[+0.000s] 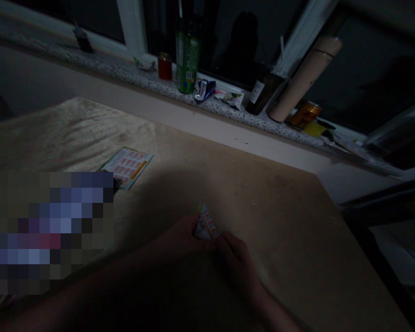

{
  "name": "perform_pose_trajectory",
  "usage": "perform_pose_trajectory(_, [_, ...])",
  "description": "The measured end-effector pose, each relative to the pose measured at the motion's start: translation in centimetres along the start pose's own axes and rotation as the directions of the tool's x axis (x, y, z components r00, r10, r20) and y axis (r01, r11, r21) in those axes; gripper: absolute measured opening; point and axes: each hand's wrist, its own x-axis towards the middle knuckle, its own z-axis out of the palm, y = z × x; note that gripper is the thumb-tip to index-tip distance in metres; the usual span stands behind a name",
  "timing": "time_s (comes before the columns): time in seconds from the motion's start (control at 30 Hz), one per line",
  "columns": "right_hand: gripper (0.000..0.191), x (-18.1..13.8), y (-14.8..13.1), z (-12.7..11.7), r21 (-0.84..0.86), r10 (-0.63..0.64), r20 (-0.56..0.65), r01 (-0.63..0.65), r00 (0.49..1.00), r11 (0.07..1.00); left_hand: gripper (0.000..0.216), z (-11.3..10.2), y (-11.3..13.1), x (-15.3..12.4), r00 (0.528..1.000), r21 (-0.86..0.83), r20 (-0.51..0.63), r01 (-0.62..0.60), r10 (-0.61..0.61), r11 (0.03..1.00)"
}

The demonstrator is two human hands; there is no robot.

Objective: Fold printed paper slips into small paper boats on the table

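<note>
Nearest thing on my feed: a folded printed paper (206, 226), one corner pointing up, just above the table (280, 221); too dark to tell if it touches. My left hand (188, 234) curls round its left side and bottom edge, and my right hand (234, 249) pinches the lower right corner. I'd guess it's super light, thin but stiffer at the folds, easy to crease or tear, so fingertips on the lower edges are the place to grip. Farther off lies a calendar-like printed sheet (129, 163), then the granite-look windowsill (121, 74) with an orange can (306, 115).
</note>
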Motion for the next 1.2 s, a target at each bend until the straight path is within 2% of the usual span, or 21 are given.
perform_pose_trajectory(0.13, [0.034,-0.1,0.2,-0.2,0.006,0.006,0.027,-0.006,1.000,1.000,0.030,-0.1,0.0,0.0,1.000,0.008,0.003,-0.014,0.014,1.000])
perform_pose_trajectory(0.33, [0.029,-0.9,0.1,-0.6,-0.106,-0.037,-0.025,0.034,0.999,0.994,0.029,-0.3,0.2,-0.1,1.000,-0.051,0.008,0.029,-0.029,0.998])
perform_pose_trajectory(0.5, [0.032,-0.7,0.1,-0.5,-0.042,0.028,-0.026,-0.029,0.999,0.999,0.027,-0.6,-0.1,0.0,0.999,-0.085,0.026,0.042,-0.040,0.996])
perform_pose_trajectory(0.63, [0.037,-0.2,-0.1,-0.8,-0.038,0.012,0.044,-0.010,0.999,0.999,0.026,-0.6,0.2,-0.1,0.998,-0.077,0.007,0.055,-0.054,0.995])
perform_pose_trajectory(0.83, [0.039,-0.1,-0.7,-0.8,-0.057,0.010,0.043,-0.007,0.999,0.998,0.029,-0.6,0.2,0.1,0.999,-0.096,0.021,0.052,-0.050,0.994])
perform_pose_trajectory(0.97, [0.039,-0.2,-0.9,-0.6,-0.024,0.036,0.002,-0.036,0.999,0.999,0.038,-0.5,0.2,0.4,0.999,-0.144,-0.030,-0.019,0.015,0.989])
perform_pose_trajectory(1.03, [0.036,-0.2,-0.9,-0.4,-0.009,0.050,-0.009,-0.050,0.999,0.999,0.039,-0.4,0.3,0.4,0.995,-0.146,-0.092,-0.046,0.033,0.988])
perform_pose_trajectory(1.13, [0.033,-0.4,-0.7,-0.3,-0.021,0.052,0.034,-0.051,0.998,0.998,0.031,-0.1,0.5,0.3,0.986,-0.086,-0.160,-0.050,0.035,0.995])
perform_pose_trajectory(1.2, [0.032,-0.5,-0.6,-0.2,-0.034,0.039,0.070,-0.037,0.997,0.999,0.031,0.0,0.6,0.1,0.987,-0.053,-0.157,-0.050,0.041,0.997])
